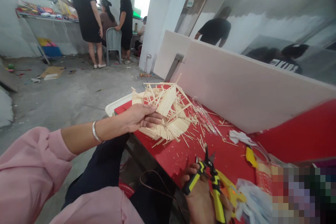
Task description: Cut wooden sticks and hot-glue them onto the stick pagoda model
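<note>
My left hand pinches the edge of a flat panel of thin wooden sticks, thumb above and fingers partly beneath. The panel is part of, or rests against, a model built of pale sticks, with an open frame and a fanned skirt of sticks. In my right hand, low at the front of the table, lie black-and-yellow pruning shears, their handles spread and blades pointing up, apart. Cut stick pieces are scattered beside the model.
The red table carries a clear plastic wrapper, crumpled white tissue, a yellow tool resembling a glue gun, and a plastic bag. A pale board stands along the far side. Several people are beyond.
</note>
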{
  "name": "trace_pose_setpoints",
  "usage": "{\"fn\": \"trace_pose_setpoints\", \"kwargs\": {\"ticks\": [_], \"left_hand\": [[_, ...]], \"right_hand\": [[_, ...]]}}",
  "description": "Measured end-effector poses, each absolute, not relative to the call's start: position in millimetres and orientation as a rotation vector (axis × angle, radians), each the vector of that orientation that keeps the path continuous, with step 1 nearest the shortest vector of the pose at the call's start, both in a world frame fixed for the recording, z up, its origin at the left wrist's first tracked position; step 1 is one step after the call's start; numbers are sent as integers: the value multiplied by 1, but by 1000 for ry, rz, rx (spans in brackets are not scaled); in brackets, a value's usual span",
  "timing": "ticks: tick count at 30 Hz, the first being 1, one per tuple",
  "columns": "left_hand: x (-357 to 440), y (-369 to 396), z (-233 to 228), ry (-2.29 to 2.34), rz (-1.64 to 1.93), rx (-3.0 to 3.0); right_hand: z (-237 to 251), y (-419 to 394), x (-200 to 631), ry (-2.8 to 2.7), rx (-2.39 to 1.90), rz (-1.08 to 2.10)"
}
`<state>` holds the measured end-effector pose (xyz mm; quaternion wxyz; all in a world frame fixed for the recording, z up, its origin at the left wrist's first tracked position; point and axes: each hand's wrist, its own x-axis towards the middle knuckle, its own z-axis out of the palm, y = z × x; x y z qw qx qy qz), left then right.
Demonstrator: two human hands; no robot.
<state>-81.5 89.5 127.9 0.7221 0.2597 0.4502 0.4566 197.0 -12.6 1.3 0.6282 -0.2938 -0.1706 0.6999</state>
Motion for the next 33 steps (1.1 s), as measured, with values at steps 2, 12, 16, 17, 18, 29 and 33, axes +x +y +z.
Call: {"fn": "trace_pose_setpoints", "kwargs": {"ticks": [2,12,16,17,18,29,33], "left_hand": [[-82,91,126,985,996,543],[-76,93,123,1061,1051,573],[-73,92,125,1084,1064,561],[-73,92,126,1086,1069,559],[-73,92,127,1084,1073,556],[-72,94,125,1056,1083,537],[-72,94,125,1050,1089,523]], "right_hand": [[1,-13,195,-390,-674,1605],[-17,-16,201,-394,-735,1630],[-19,-18,200,-366,-735,1619],[-19,-18,200,-361,-728,1624],[-20,-18,201,-354,-718,1631],[-27,-20,199,-264,-661,1700],[-21,-18,192,-251,-625,1732]]}}
